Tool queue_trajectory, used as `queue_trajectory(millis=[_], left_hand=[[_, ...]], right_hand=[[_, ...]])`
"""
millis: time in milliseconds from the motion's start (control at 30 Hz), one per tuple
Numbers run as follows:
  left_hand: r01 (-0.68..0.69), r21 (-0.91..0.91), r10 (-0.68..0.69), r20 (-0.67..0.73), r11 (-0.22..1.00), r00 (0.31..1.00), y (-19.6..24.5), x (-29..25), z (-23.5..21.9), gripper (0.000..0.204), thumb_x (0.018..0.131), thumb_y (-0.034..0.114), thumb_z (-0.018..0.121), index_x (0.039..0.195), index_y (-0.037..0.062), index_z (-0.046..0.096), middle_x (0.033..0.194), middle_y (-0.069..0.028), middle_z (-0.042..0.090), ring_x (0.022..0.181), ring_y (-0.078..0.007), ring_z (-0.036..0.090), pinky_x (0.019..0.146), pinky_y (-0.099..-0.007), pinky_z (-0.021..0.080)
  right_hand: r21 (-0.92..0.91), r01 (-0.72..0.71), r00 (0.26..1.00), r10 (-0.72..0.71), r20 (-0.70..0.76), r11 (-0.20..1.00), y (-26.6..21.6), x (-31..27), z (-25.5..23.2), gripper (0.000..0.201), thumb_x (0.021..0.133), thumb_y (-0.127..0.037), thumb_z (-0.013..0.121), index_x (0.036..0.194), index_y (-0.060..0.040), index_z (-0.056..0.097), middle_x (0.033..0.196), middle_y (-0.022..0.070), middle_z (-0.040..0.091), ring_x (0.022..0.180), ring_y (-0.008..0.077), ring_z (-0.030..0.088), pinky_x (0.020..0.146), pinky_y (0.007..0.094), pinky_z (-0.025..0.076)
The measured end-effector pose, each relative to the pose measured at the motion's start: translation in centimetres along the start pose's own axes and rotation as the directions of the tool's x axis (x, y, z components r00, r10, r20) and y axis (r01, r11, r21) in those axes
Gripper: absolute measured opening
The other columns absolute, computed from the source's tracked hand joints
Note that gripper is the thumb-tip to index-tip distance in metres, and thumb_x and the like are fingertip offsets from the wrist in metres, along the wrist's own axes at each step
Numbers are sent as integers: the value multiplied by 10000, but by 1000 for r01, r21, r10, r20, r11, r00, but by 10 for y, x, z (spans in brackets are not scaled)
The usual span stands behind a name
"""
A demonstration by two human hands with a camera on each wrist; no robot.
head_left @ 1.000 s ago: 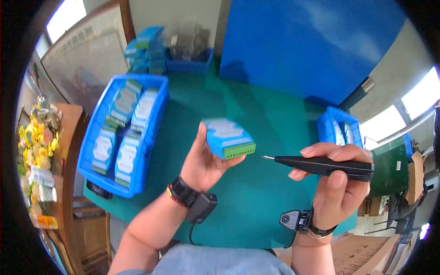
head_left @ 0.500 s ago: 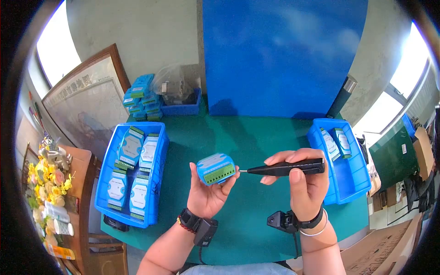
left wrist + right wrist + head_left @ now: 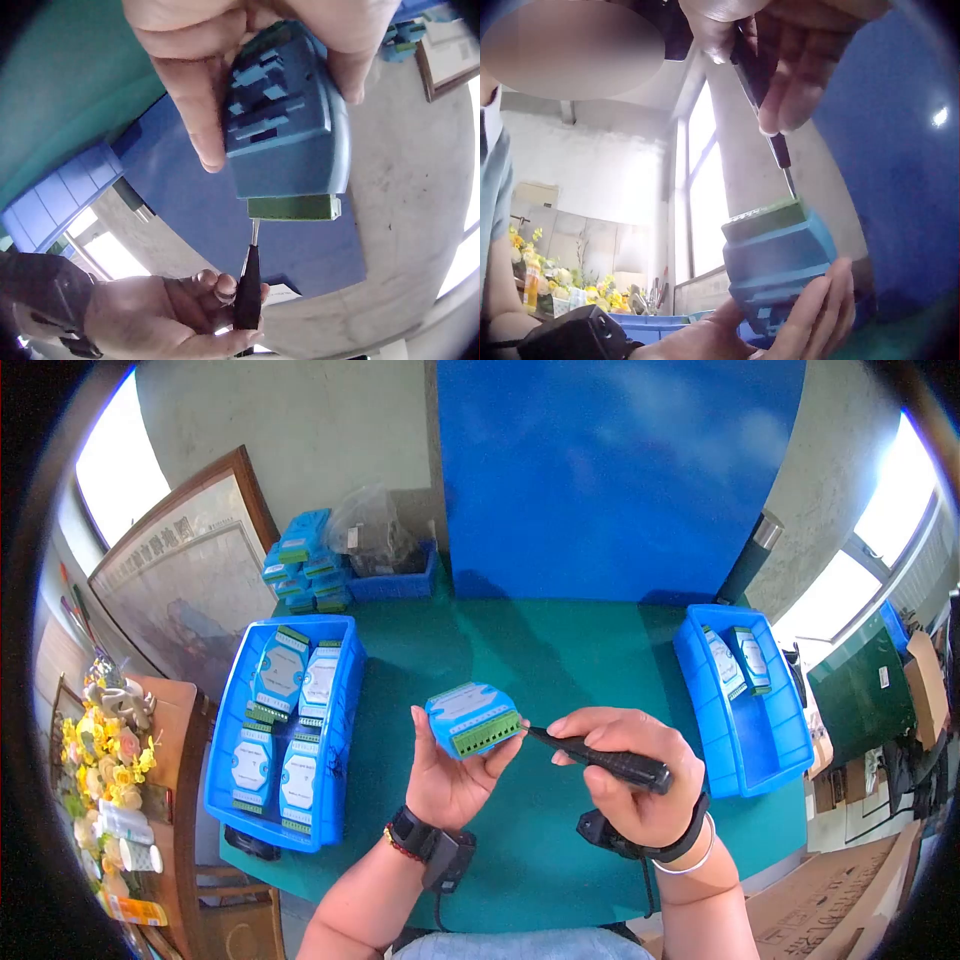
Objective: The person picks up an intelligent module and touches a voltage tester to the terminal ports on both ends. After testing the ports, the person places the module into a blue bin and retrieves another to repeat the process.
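In the head view, my left hand (image 3: 447,788) holds a blue module (image 3: 462,707) between thumb and fingers above the table. A green screw terminal block (image 3: 487,736) on its edge faces toward me. My right hand (image 3: 650,775) grips a black screwdriver (image 3: 620,760) that slants down to the right. Its metal shaft (image 3: 255,231) meets the terminal block's outer face in the left wrist view. From the right wrist view, the screwdriver tip (image 3: 793,187) stands at one end of the block, while the left fingers (image 3: 821,311) support the module's underside.
At left, a blue bin (image 3: 345,735) holds several similar modules; another bin (image 3: 790,745) at right has two. More modules (image 3: 305,560) are stacked at the back left beside a small bin (image 3: 400,582). A dark flask (image 3: 752,560) stands behind, near a large blue panel (image 3: 620,480).
The screwdriver has come left from a gap to the module's terminal block, and its handle end has dropped. The module has turned slightly in my left hand. The head view has shifted.
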State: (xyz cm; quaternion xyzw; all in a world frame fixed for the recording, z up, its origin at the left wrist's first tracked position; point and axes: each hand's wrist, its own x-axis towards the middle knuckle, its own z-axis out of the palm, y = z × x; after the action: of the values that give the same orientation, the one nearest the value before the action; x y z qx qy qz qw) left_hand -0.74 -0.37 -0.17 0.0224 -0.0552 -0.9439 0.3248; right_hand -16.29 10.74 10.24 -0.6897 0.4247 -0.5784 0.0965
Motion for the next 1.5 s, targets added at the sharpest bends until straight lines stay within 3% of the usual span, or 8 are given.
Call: queue_trajectory(millis=[367,467,567,767,1033,1133,1367,1500], left_hand=[[22,32,-22,12,999,1000,-1,0,-6,756,827,631,478,1293,42,396,1250,-209,501,1156,-424,489,970,-469,467],[27,3,-27,4,1000,1000,-1,-1,-5,763,818,634,487,1294,44,398,1252,-213,499,1156,-431,486,967,-479,467],[36,-12,-35,34,999,999,-1,0,-6,765,815,635,491,1295,46,398,1253,-217,498,1159,-436,481,965,-480,468],[41,5,-41,45,999,998,0,0,-5,762,821,633,483,1302,48,392,1252,-227,495,1170,-443,469,969,-476,465],[-9,67,9,0,998,1000,-2,-1,6,731,832,628,487,1241,21,479,1186,-210,563,1082,-367,565,917,-446,505],[30,-30,-27,73,999,997,0,-1,-4,737,847,623,449,1307,50,391,1257,-211,499,1177,-437,464,974,-464,464],[31,-39,-29,55,999,998,-1,0,-7,713,861,606,446,1305,49,394,1255,-202,503,1175,-428,470,986,-466,454],[29,-5,-29,23,1000,999,-1,-1,-6,698,865,597,449,1299,52,399,1261,-189,500,1177,-416,473,984,-471,456]], right_hand=[[-33,-7,1000,7,-11,999,-5,0,-2,233,883,-119,595,1011,26,466,960,278,610,754,250,646,666,329,548],[-60,-7,999,4,-48,998,-5,0,-1,294,771,-3,678,1000,2,493,916,182,639,828,322,666,676,354,544],[-11,-49,996,48,-69,999,-4,-1,0,280,781,-2,669,997,5,491,926,201,636,821,329,665,684,356,542],[275,-205,953,255,-162,939,-5,2,-3,215,886,-79,580,1027,31,461,970,202,637,820,221,664,713,306,548],[395,-106,970,182,-160,912,-1,0,-4,247,913,-92,526,1077,51,410,1027,262,580,909,254,632,715,326,572],[360,-149,962,220,-164,921,-2,0,1,249,891,-86,569,1057,39,433,994,242,605,886,252,644,709,337,561],[65,-12,996,18,-92,998,-2,-4,3,268,790,-11,660,1001,-1,495,912,199,642,824,318,667,676,349,543],[-8,3,1000,-3,9,1000,-6,-3,1,201,877,-104,587,1013,-7,475,962,279,613,770,265,658,671,343,549]])
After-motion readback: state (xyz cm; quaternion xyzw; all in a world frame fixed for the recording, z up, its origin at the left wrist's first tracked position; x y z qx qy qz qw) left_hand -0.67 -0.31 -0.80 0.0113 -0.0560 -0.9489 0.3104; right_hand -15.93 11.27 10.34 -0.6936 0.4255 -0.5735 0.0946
